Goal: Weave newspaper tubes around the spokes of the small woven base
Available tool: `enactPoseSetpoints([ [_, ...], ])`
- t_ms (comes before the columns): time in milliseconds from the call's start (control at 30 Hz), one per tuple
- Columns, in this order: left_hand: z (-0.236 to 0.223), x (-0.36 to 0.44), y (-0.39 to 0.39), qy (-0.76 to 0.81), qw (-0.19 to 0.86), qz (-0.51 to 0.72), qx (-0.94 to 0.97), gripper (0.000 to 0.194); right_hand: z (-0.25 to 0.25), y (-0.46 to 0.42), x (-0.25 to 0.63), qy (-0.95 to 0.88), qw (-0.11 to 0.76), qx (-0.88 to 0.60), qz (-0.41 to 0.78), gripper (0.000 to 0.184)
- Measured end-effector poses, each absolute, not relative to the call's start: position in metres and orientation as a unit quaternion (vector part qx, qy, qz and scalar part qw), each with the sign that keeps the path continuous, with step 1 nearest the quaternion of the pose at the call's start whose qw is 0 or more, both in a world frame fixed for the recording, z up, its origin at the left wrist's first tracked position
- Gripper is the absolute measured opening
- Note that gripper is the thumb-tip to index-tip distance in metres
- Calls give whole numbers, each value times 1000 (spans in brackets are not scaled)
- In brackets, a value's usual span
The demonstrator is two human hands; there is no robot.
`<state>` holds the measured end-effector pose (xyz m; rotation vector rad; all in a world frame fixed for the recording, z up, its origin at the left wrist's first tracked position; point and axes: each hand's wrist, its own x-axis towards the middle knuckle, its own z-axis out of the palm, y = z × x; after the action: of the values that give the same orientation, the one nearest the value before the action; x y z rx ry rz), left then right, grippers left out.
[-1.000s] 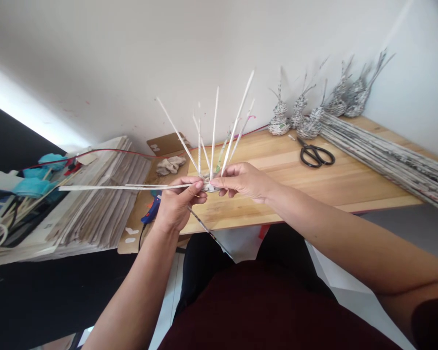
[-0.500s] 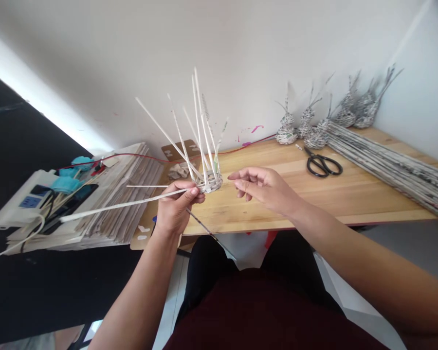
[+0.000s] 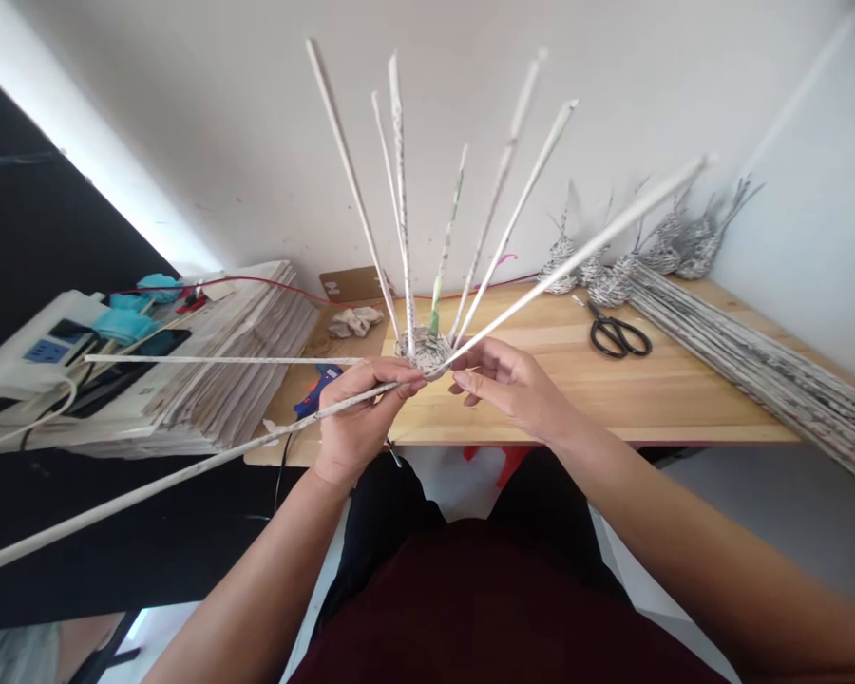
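Observation:
A small round woven base of rolled paper is up in front of me over the table edge. Several long white paper rods fan upward from its rim, one with a green part. My left hand pinches the base's left edge and a long paper rod that runs off to the lower left. A thinner rod sticks out left behind that hand. At the base's right edge is my right hand, fingers loosely curved and thumb apart; whether its fingertips touch the rim I cannot tell.
Black scissors lie on the wooden table, with a bundle of paper rods to their right. Several woven paper pieces stand by the wall. Left are stacked papers, a power strip and a blue tool.
The woven base has tilted and turned, so its rods now spread wide and its inside shows. My right hand has come up close to its right edge.

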<state>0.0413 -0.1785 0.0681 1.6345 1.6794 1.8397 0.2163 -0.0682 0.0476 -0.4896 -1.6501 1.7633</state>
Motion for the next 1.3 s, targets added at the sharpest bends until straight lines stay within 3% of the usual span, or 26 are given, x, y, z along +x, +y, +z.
enactPoseSetpoints([
  [267, 59, 32, -179, 565, 151, 662, 468, 14, 49, -75, 215, -657, 396, -198, 610, 34],
  [500, 59, 32, -176, 574, 203, 660, 441, 17, 65, -87, 198, -680, 285, -199, 646, 47],
  [633, 59, 31, -174, 577, 224, 644, 451, 15, 66, -84, 187, -692, 228, -222, 647, 35],
  [733, 60, 29, -170, 574, 251, 638, 448, 18, 63, -76, 180, -697, 222, -240, 638, 26],
  [967, 61, 19, -155, 557, 330, 634, 423, 33, 58, -43, 166, -680, 207, -243, 660, 29],
  [1300, 52, 9, -115, 581, 350, 605, 418, 37, 40, 3, 151, -645, 183, -243, 700, 30],
])
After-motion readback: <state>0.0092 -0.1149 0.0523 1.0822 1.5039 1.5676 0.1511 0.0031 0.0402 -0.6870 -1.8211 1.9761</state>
